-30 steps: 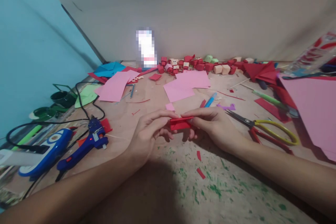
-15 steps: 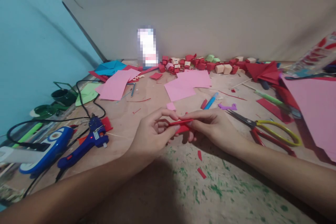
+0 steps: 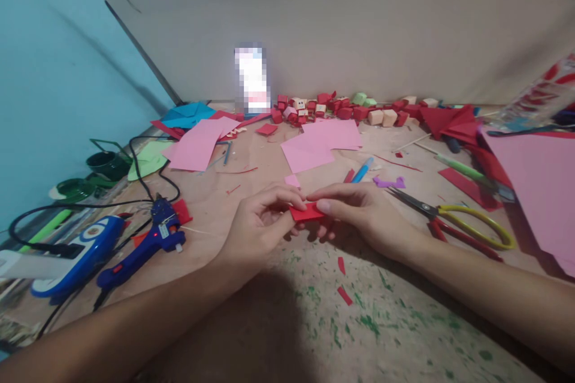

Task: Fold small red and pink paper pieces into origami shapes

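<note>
Between my two hands is a small folded red paper piece [image 3: 305, 212], its flat face turned up toward me. My left hand [image 3: 263, 218] grips its left end, with the thumb partly behind the paper. My right hand [image 3: 359, 212] pinches the right end, thumb on top. Some fingertips of both hands are hidden under the paper. Two red scraps [image 3: 344, 295] lie on the table below my hands. Scissors [image 3: 431, 210] with yellow and red handles rest to the right, and a blue pen [image 3: 363, 170] lies just beyond my right hand.
A blue glue gun [image 3: 164, 227] and a blue-white power strip [image 3: 85, 257] with black cables are at left. Pink sheets [image 3: 309, 149], small red and cream paper boxes [image 3: 344, 111] and a lit phone [image 3: 253, 79] are at the back. More pink paper [image 3: 534, 191] lies right.
The red paper has tilted from nearly edge-on to showing its flat face. My right thumb has moved onto that face, and my left thumb has shifted lower and to the left.
</note>
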Demonstrator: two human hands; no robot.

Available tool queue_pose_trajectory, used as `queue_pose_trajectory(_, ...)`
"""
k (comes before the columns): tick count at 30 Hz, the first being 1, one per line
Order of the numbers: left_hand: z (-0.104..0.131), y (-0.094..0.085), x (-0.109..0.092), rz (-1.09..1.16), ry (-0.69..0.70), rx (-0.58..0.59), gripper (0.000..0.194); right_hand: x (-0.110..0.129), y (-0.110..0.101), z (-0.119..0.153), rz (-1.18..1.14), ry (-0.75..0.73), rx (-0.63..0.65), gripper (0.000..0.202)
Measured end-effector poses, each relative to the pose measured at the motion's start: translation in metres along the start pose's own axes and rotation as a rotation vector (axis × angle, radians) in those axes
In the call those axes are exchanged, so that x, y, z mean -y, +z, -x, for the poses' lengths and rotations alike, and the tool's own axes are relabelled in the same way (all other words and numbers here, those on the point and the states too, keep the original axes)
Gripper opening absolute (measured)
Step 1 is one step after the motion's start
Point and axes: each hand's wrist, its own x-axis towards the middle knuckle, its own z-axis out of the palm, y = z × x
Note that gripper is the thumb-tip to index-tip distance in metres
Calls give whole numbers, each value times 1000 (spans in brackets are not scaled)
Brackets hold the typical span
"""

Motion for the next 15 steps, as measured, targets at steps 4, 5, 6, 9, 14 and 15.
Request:
queue_pose_trajectory(4,3,-3,3,3,-35,-3,11,-1,4,0,4,-2,-67,25)
queue_pose_trajectory(5,3,-4,4,29,-57,2,15,-1,4,0,-8,-10,-82,24)
queue_pose_trajectory(6,4,-4,4,53,-78,8,19,-1,5,0,-16,-18,-95,24)
queue_pose_trajectory(9,3,-2,3,48,-137,5,28,-1,6,1,-12,-41,-113,26)
queue_pose_trajectory(14,0,4,3,-22,-201,-31,23,-4,6,2,-18,-53,-86,25)
queue_pose_trajectory(15,0,4,3,-28,-196,-35,23,-5,5,1,-9,-52,-73,25)
